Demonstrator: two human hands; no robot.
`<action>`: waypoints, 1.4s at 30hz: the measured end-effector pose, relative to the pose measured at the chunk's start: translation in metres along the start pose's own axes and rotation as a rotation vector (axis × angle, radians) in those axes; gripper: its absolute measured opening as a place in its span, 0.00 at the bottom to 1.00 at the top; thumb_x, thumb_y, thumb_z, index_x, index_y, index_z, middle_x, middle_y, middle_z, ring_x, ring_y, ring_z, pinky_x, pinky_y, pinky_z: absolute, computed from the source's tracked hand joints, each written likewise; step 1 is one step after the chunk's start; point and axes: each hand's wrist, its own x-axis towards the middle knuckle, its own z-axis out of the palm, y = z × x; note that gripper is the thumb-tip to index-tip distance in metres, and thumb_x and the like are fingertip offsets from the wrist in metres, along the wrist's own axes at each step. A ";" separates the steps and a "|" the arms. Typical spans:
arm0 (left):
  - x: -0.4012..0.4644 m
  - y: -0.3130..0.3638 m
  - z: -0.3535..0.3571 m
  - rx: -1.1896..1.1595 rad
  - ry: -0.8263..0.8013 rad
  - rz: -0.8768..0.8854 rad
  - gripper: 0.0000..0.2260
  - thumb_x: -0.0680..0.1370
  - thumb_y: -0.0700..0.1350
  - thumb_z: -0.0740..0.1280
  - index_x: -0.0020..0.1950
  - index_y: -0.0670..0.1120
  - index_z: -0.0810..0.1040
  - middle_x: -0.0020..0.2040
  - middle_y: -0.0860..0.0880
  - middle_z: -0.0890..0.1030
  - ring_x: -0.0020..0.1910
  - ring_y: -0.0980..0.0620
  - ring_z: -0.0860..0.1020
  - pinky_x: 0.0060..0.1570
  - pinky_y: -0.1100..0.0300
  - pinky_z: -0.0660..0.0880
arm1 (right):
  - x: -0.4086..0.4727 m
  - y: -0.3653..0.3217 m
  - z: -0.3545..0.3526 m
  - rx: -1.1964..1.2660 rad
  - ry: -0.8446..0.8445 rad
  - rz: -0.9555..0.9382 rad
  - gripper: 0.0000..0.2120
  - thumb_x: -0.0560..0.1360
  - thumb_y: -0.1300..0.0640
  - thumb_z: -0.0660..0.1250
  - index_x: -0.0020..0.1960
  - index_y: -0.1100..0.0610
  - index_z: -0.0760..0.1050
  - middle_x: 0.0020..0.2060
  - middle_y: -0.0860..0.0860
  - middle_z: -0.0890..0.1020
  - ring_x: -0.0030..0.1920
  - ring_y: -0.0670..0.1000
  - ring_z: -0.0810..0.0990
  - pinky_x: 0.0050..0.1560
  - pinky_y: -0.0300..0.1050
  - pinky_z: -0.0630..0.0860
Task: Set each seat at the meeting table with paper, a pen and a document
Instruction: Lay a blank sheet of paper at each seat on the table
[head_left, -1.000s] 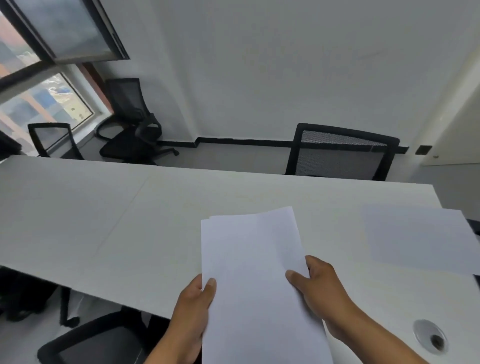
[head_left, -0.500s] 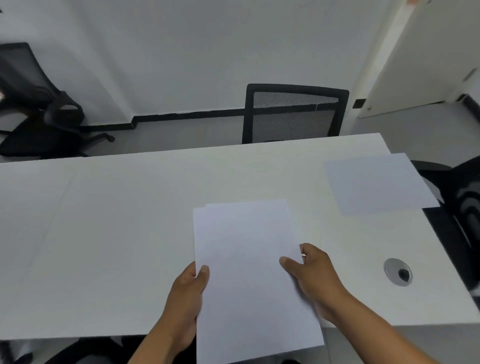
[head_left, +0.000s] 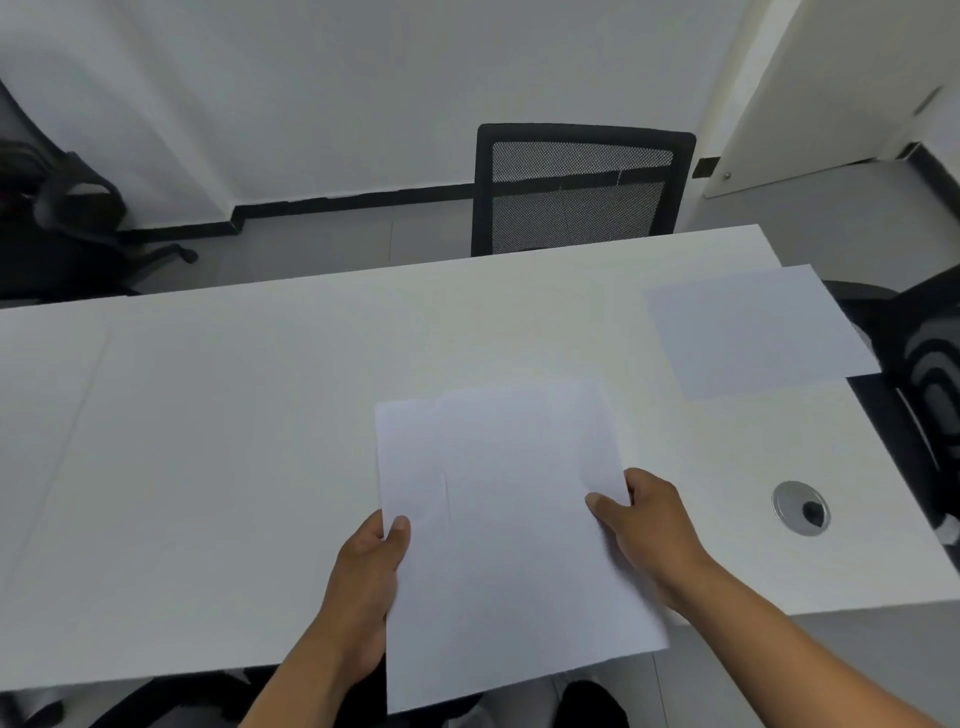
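The left thumb (head_left: 397, 527) lay on top of the paper stack (head_left: 506, 535) at its left edge, with the remaining fingers hidden beneath the sheets; the left hand (head_left: 366, 587) thus pinched the stack. The right thumb (head_left: 602, 506) pressed on the stack's right edge, and the curled fingers of the right hand (head_left: 657, 540) wrapped round that edge from below, so this hand also gripped the stack. Both forearms entered from the bottom of the view.

The stack was held above the near edge of the table (head_left: 234, 441), its lower part overhanging that edge. Offset top edges showed that the stack consisted of more than one sheet; the count could not be determined.

A single sheet (head_left: 753, 330) lay flat on the table at the far right corner, well apart from the stack, with its right edge projecting slightly past the table end. A round metal grommet (head_left: 800, 507) was set in the table surface to the right of the right hand.

A black mesh chair (head_left: 579, 189) stood at the far side of the table. A second chair (head_left: 919, 374) stood at the right end, beside the single sheet. A third chair (head_left: 62, 218) stood at the far left near the wall.
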 end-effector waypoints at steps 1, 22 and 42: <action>0.000 0.001 -0.004 0.004 0.016 0.003 0.12 0.90 0.47 0.61 0.66 0.50 0.84 0.58 0.46 0.90 0.54 0.42 0.89 0.51 0.45 0.86 | 0.003 0.001 -0.001 -0.044 0.026 -0.006 0.08 0.80 0.54 0.73 0.48 0.58 0.79 0.45 0.53 0.86 0.45 0.57 0.86 0.46 0.54 0.82; 0.003 0.018 -0.037 0.005 0.080 0.024 0.12 0.90 0.46 0.61 0.66 0.48 0.83 0.57 0.44 0.90 0.54 0.40 0.89 0.57 0.42 0.84 | 0.039 0.024 -0.004 -0.299 0.188 0.091 0.05 0.78 0.60 0.68 0.44 0.58 0.73 0.42 0.53 0.81 0.42 0.57 0.80 0.41 0.49 0.76; -0.014 0.013 -0.016 -0.023 0.054 0.043 0.13 0.90 0.47 0.62 0.69 0.47 0.83 0.60 0.44 0.89 0.58 0.39 0.88 0.65 0.36 0.81 | 0.025 0.014 -0.022 -0.333 0.264 -0.072 0.16 0.80 0.59 0.69 0.66 0.60 0.75 0.62 0.58 0.75 0.64 0.62 0.74 0.61 0.54 0.72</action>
